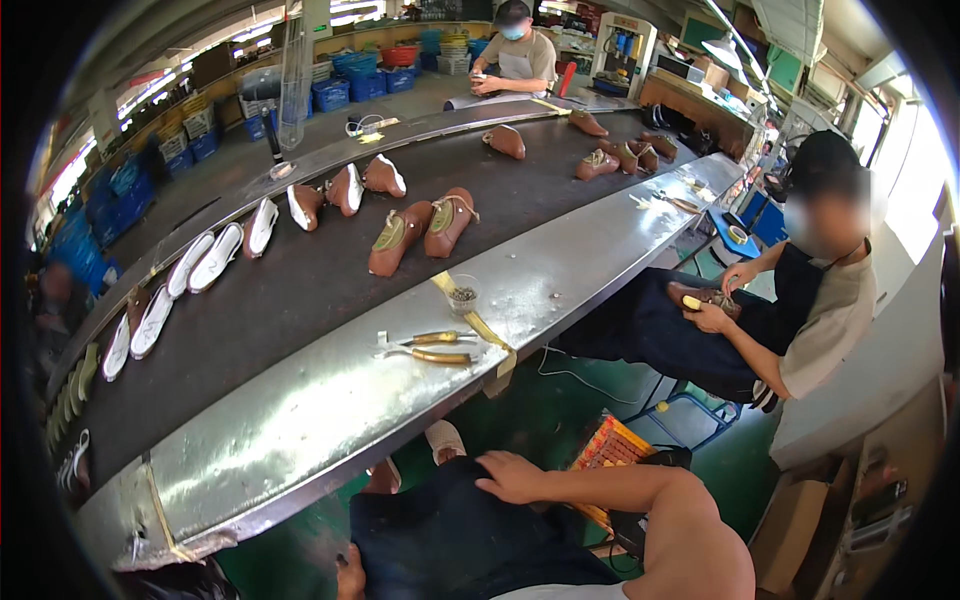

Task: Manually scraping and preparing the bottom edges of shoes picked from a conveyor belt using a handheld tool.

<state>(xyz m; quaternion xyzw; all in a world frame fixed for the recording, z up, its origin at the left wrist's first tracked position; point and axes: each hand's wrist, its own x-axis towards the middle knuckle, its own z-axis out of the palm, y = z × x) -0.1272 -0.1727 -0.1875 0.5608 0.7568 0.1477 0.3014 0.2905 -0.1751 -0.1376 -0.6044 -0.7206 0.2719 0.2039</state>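
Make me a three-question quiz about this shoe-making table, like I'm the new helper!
1. True or false: the right hand is holding the pliers.
2. What colour are the two shoes on the dark belt nearest the small cup? A) brown B) blue C) green
3. Fill in: the right hand rests flat on the person's dark ____.
Key: 1 false, the pliers lie on the metal bench; 2 A; 3 trousers.

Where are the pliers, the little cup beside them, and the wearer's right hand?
Pliers [432, 354]: head view, on the yellow handles.
Small cup [462, 295]: head view, on its clear side wall.
Right hand [508, 476]: head view, on the back of the hand.
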